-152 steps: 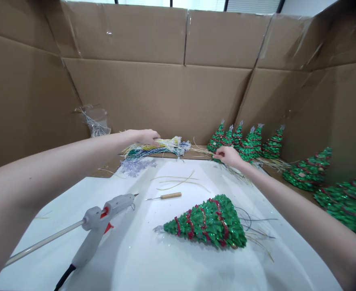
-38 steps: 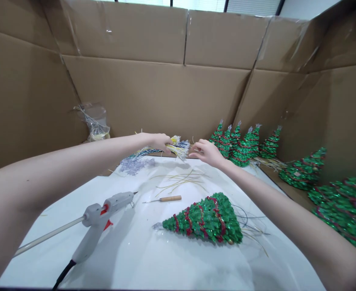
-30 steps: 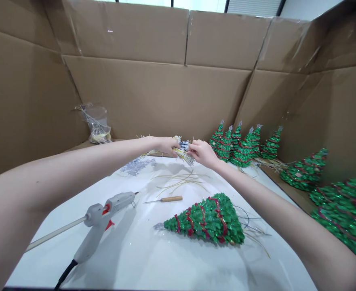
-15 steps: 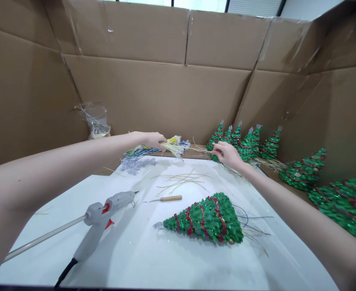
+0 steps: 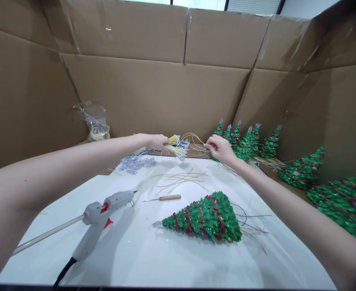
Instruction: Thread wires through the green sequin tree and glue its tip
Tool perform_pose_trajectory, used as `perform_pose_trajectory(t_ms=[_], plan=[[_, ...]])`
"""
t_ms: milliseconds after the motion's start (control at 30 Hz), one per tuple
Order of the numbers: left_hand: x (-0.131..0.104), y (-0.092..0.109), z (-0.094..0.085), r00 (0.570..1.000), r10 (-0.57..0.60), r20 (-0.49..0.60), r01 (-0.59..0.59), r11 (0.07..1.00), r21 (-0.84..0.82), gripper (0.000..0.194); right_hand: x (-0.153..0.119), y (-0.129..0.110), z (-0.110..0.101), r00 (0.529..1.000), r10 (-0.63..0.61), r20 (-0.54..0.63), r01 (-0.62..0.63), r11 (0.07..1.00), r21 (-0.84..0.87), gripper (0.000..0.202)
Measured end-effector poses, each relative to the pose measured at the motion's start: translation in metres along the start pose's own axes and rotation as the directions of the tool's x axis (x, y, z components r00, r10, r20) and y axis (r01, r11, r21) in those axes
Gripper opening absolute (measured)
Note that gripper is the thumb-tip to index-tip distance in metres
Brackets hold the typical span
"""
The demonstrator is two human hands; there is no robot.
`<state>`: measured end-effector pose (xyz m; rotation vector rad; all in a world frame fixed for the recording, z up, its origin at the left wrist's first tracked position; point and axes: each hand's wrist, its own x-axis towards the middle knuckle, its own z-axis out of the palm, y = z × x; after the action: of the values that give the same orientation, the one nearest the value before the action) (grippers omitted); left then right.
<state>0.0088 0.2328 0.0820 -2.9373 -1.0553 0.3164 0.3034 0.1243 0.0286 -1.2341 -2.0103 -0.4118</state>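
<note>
At the back of the table my left hand point(image 5: 160, 143) is closed round a bundle of thin wires point(image 5: 179, 148) with white, yellow and blue strands. To its right my right hand point(image 5: 218, 146) pinches the end of a yellow wire point(image 5: 192, 134), which arcs over from the bundle. Loose yellow wires point(image 5: 180, 178) lie on the white table point(image 5: 147, 258) below the hands. Nearer the front, a green tree with red garland point(image 5: 205, 218) lies on its side, wires trailing from its base.
A glue gun point(image 5: 95, 226) lies at the left, beside an awl point(image 5: 170, 197). Clear plastic pieces point(image 5: 137, 163) and a plastic bag point(image 5: 95, 121) are at the back left. Several trees point(image 5: 244, 141) line the right side. Cardboard walls point(image 5: 147, 93) surround the table.
My right hand has moved slightly left, and a yellow wire now arcs up between the hands. My left hand has shifted slightly right and still holds the bundle.
</note>
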Motion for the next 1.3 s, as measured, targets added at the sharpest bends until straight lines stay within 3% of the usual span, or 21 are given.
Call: perform_pose_trajectory(t_ms=[100, 300, 400, 567, 667, 733, 800, 933, 1067, 1167, 1300], plan=[[-0.002, -0.006, 0.002, 1.000, -0.005, 0.006, 0.005, 1.000, 0.012, 0.056, -0.003, 0.006, -0.002, 0.999, -0.008, 0.034, 0.010, 0.998, -0.067, 0.019], [-0.021, -0.038, 0.008, 0.996, -0.090, 0.021, 0.089, 0.995, 0.047, 0.054, -0.037, 0.065, -0.025, 0.990, 0.141, 0.025, -0.133, 0.967, -0.217, 0.020], [-0.027, -0.049, 0.009, 0.992, -0.127, 0.020, 0.126, 0.990, 0.055, 0.056, -0.048, 0.074, -0.029, 0.983, 0.175, 0.049, -0.164, 0.970, -0.179, 0.022], [-0.026, -0.042, -0.002, 0.993, -0.120, 0.017, 0.120, 0.992, 0.047, 0.055, -0.047, 0.047, -0.010, 0.967, 0.106, 0.230, -0.115, 0.993, 0.025, 0.021], [-0.026, -0.031, -0.013, 0.994, -0.109, 0.003, 0.109, 0.993, 0.046, 0.054, -0.043, 0.030, 0.004, 0.896, 0.064, 0.439, -0.095, 0.994, 0.049, 0.015], [-0.027, -0.024, -0.018, 0.994, -0.106, -0.009, 0.106, 0.993, 0.047, 0.053, -0.038, 0.022, 0.010, 0.857, 0.052, 0.514, -0.084, 0.996, 0.040, 0.014], [-0.027, -0.014, -0.020, 0.996, -0.092, -0.014, 0.092, 0.995, 0.044, 0.051, -0.029, 0.012, 0.014, 0.868, 0.047, 0.494, -0.078, 0.996, 0.044, 0.021], [-0.024, 0.012, -0.018, 1.000, -0.019, -0.017, 0.019, 0.999, 0.027, 0.045, -0.004, -0.016, 0.020, 0.951, 0.036, 0.307, -0.057, 0.997, 0.059, 0.021], [-0.017, 0.032, -0.014, 0.998, 0.050, -0.022, -0.050, 0.999, 0.012, 0.040, 0.014, -0.036, 0.026, 0.965, -0.001, 0.261, 0.005, 1.000, -0.014, 0.014], [-0.014, 0.036, -0.013, 0.997, 0.068, -0.026, -0.068, 0.998, 0.001, 0.039, 0.015, -0.036, 0.027, 0.964, -0.038, 0.262, 0.043, 0.999, -0.014, 0.019], [-0.014, 0.027, -0.011, 0.997, 0.071, -0.037, -0.072, 0.997, -0.015, 0.041, 0.008, -0.023, 0.020, 0.964, -0.048, 0.263, 0.059, 0.998, -0.034, 0.020]])
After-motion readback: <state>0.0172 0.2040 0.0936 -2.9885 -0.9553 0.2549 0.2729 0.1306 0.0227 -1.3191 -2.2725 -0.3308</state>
